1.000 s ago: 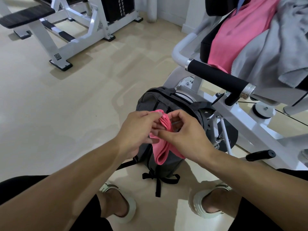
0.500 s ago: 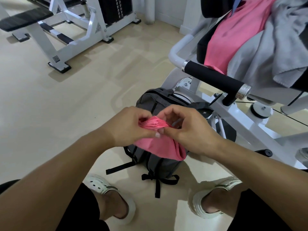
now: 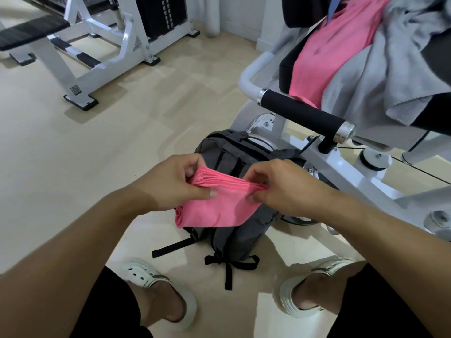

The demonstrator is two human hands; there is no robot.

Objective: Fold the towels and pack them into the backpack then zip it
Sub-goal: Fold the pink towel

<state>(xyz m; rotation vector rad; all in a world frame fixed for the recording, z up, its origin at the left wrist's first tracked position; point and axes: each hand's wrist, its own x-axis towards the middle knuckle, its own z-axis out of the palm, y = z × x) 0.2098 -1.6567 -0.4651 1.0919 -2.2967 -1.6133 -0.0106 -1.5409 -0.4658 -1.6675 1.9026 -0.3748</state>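
Left hand (image 3: 170, 181) and right hand (image 3: 280, 189) each pinch one end of a folded pink towel (image 3: 217, 206), held above the dark backpack (image 3: 231, 157) standing on the floor (image 3: 73, 167).

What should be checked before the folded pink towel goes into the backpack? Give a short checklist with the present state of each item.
1. Both hands hold the towel: ok. The left hand and right hand pinch opposite ends of the folded pink towel.
2. Fold is compact: ok. Layers are stacked along the top edge, though a lower corner hangs loose.
3. Towel is over the backpack: ok, it is held right above it.
4. Backpack opening is unzipped: cannot tell, the towel and hands hide that part.
5. Towels left to fold: not ok. A second pink towel and a grey towel lie draped on the gym machine seat.
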